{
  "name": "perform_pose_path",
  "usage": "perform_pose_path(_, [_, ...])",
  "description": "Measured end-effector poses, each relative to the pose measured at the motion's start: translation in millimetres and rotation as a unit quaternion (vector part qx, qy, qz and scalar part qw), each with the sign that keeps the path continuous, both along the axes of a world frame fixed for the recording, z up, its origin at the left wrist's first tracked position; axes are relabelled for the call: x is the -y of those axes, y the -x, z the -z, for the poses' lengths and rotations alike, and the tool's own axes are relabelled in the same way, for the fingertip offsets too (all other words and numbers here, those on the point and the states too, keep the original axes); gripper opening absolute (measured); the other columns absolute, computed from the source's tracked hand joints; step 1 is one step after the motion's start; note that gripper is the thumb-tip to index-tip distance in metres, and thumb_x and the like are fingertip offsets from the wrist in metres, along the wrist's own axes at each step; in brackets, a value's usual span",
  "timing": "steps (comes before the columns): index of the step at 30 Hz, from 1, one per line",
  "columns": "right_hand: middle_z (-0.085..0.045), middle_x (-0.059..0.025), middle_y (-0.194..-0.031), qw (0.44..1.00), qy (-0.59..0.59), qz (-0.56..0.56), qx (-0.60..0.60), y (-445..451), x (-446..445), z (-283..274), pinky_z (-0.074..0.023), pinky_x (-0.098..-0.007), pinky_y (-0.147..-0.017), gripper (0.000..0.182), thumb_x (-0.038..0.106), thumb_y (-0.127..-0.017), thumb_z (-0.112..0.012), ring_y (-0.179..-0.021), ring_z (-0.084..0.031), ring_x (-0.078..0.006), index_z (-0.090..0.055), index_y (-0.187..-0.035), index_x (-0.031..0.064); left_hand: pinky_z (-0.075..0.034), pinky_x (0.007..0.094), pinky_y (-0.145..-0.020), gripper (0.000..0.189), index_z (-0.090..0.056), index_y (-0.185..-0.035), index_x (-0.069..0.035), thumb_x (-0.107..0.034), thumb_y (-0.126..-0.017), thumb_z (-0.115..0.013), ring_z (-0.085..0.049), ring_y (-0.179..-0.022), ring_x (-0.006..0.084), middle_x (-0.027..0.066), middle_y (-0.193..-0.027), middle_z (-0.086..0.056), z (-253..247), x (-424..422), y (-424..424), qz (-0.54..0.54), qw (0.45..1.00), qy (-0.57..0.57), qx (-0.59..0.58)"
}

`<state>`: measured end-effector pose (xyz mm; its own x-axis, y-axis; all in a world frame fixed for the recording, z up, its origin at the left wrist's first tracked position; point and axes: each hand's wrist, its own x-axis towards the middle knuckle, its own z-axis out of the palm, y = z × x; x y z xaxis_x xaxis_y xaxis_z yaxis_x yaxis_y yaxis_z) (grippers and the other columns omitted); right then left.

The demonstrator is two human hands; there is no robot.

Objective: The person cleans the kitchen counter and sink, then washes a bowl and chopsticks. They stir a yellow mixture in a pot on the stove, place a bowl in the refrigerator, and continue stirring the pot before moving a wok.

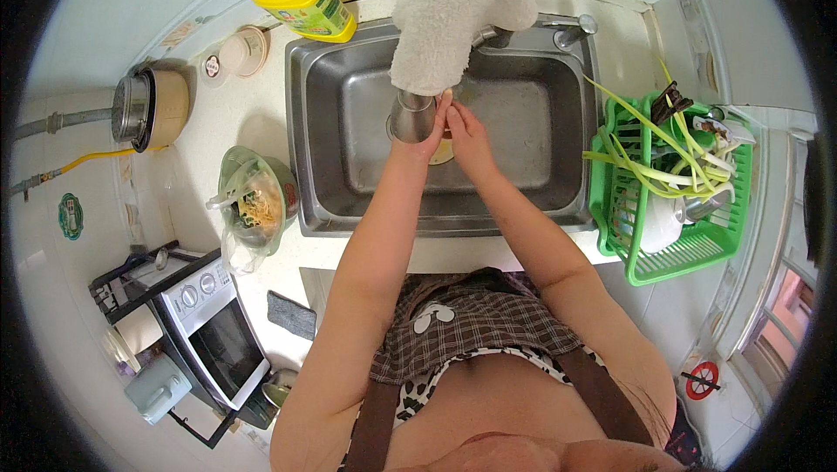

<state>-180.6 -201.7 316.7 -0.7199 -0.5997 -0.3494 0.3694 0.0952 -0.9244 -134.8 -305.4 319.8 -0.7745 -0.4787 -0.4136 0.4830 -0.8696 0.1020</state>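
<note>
Both my hands are together over the stainless steel sink (523,204), below the end of a faucet spout (414,122) that partly covers them. A fluffy white cloth cover (451,14) hangs over the fixture above. My left hand (437,129) is behind the spout, its fingers largely hidden. My right hand (469,135) touches or nearly touches it, fingertips bent inward. A small reddish and yellowish patch shows between and below the hands; what it is, and which hand holds it, I cannot tell.
Left of the sink stands a green bin (288,184) lined with a plastic bag of food scraps. A yellow detergent bottle (320,11) is at the back left. On the right, a green dish rack (686,243) holds spring onions (680,178) and dishes. A toaster oven (222,341) sits lower left.
</note>
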Motion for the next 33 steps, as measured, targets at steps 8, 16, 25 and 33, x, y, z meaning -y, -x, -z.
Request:
perform_pose_path(8, [-0.062,-0.0134,-0.107,0.999,0.003,-0.03,-0.032,-25,-5,-22,-0.0429,-0.0319,-0.087,0.038,0.03,-0.096,-0.043,-0.099,-0.057,-0.0216,-0.055,-0.115,-0.0008,-0.039,0.0325,-0.101,0.032,-0.046,-0.125,-0.002,-0.013,-0.095,-0.045,-0.051,-0.115,0.02,0.0103,-0.125,-0.052,-12,-34,-25,0.022,0.977,0.096,0.19])
perform_pose_path(16, [-0.06,-0.0054,-0.102,0.989,0.12,-0.058,0.06,-32,22,14,-0.0437,-0.028,-0.084,0.031,0.021,-0.095,-0.047,-0.092,-0.056,-0.0152,-0.053,-0.116,-0.0011,-0.044,0.0321,-0.094,0.026,-0.052,-0.116,-0.004,-0.013,-0.093,-0.049,-0.055,-0.106,0.0181,0.0062,-0.115,-0.057,-15,-28,-56,0.065,0.972,0.123,0.189])
perform_pose_path(25, [-0.058,-0.0017,-0.096,0.925,0.165,0.051,0.339,-25,42,-19,-0.0436,-0.0277,-0.08,0.027,0.027,-0.093,-0.051,-0.088,-0.054,-0.0126,-0.056,-0.107,0.0047,-0.04,0.033,-0.093,0.033,-0.047,-0.123,-0.001,-0.013,-0.093,-0.045,-0.052,-0.109,0.0218,0.0121,-0.12,-0.055,-34,-32,-49,0.187,0.644,0.583,0.459])
perform_pose_path(33, [-0.056,-0.0055,-0.11,0.878,0.194,0.065,0.433,-33,35,-51,-0.0394,-0.0297,-0.09,0.048,0.045,-0.093,-0.046,-0.103,-0.051,-0.0163,-0.051,-0.119,0.0051,-0.034,0.0376,-0.098,0.038,-0.044,-0.126,-0.003,-0.02,-0.093,-0.047,-0.042,-0.121,0.0299,0.0176,-0.126,-0.048,27,0,-24,0.084,0.529,0.733,0.419])
